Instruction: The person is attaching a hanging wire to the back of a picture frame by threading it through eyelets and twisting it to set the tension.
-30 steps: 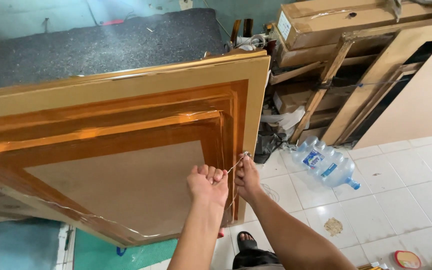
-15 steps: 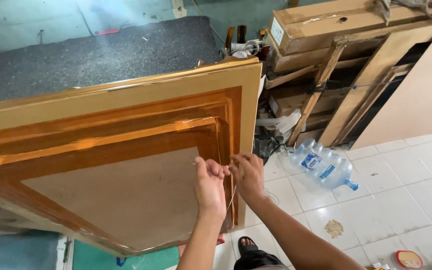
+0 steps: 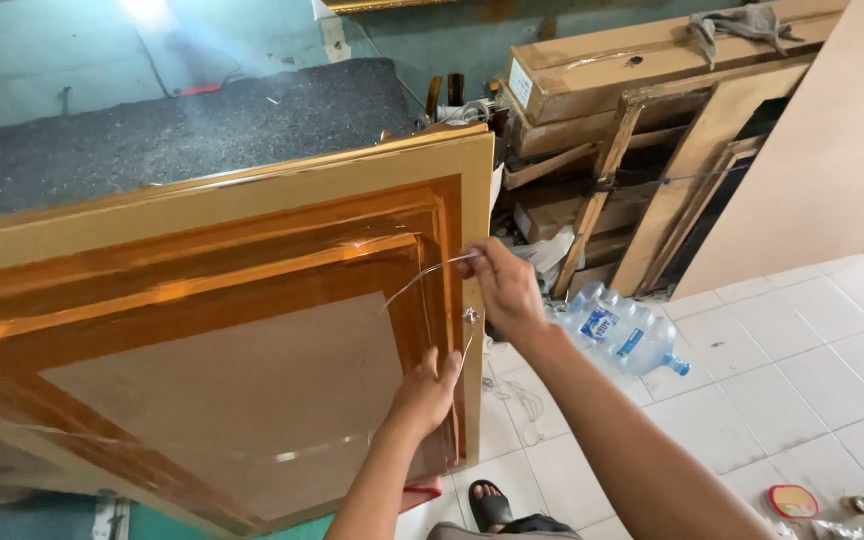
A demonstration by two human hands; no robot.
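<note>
Since earlier, our right hand rose, pinching clear film peeling leftward off the wooden frame, whose long axis runs left-right; left hand presses its right edge.

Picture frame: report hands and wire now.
Left hand flat against the picture frame near its right edge. Right hand pinching the thin wire, pulled out from the frame. Water bottles on the floor behind, nothing blocking.
</note>
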